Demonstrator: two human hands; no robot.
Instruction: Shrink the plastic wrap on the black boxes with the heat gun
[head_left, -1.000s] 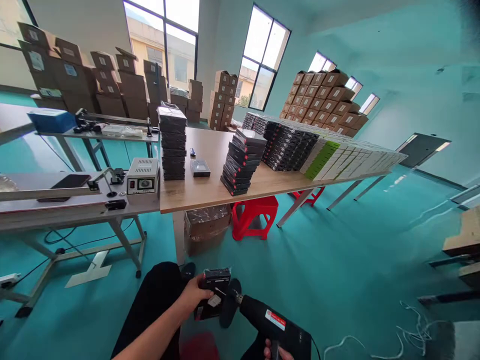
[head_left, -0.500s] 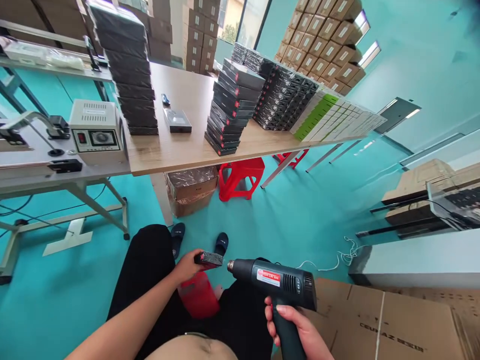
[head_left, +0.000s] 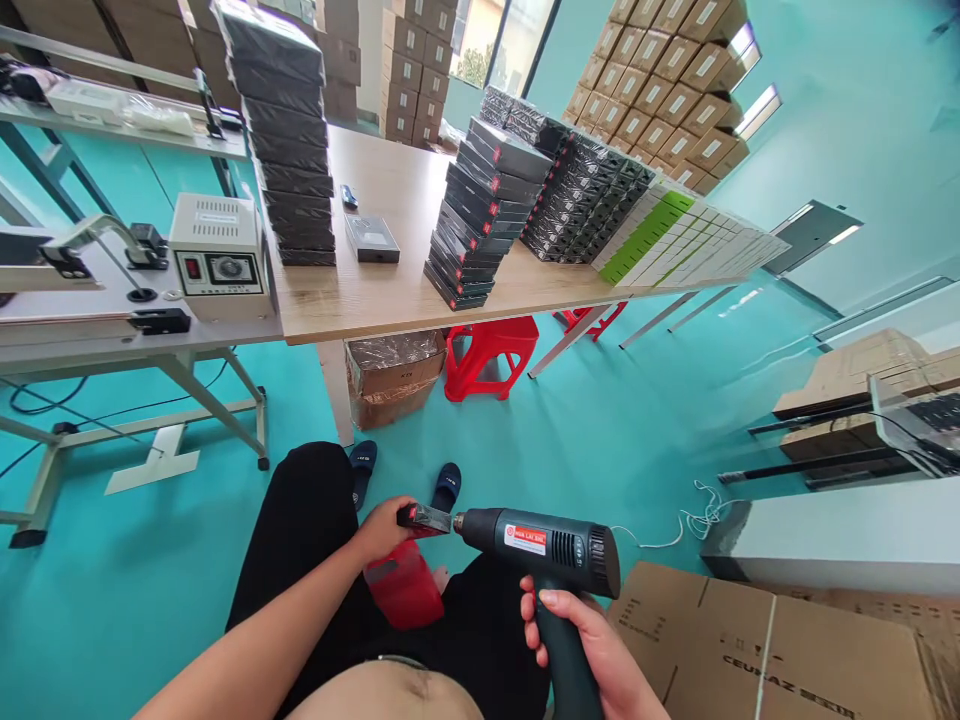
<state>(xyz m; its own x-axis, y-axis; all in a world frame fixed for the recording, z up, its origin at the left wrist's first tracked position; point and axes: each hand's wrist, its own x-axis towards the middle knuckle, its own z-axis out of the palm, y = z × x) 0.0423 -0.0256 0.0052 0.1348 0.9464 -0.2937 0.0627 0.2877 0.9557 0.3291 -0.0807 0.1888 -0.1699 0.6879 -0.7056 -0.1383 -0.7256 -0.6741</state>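
Observation:
My left hand [head_left: 386, 528] grips a small black box [head_left: 426, 518] with a red mark, seemingly in clear film, held above my lap. Closed round the handle of a dark heat gun [head_left: 540, 545] is my right hand [head_left: 566, 625]. The gun's metal nozzle points left at the box's near end, close to it; I cannot tell whether they touch. On the table ahead, a leaning stack of black boxes with red marks [head_left: 487, 215] stands beside a taller wrapped stack [head_left: 289, 150]. A single flat grey-topped box [head_left: 373, 240] lies between them.
The wooden table [head_left: 375, 315] spans the front, with rows of wrapped boxes [head_left: 581, 195] further right. A sealing machine's control box [head_left: 217, 255] stands left. Beneath are a carton [head_left: 394, 375] and a red stool [head_left: 491, 360]. A large carton [head_left: 750, 640] lies at my right.
The heat gun has moved slightly left and up, its nozzle closer to the box. The box has shifted slightly right in view, and the whole scene has shifted a little right with my head.

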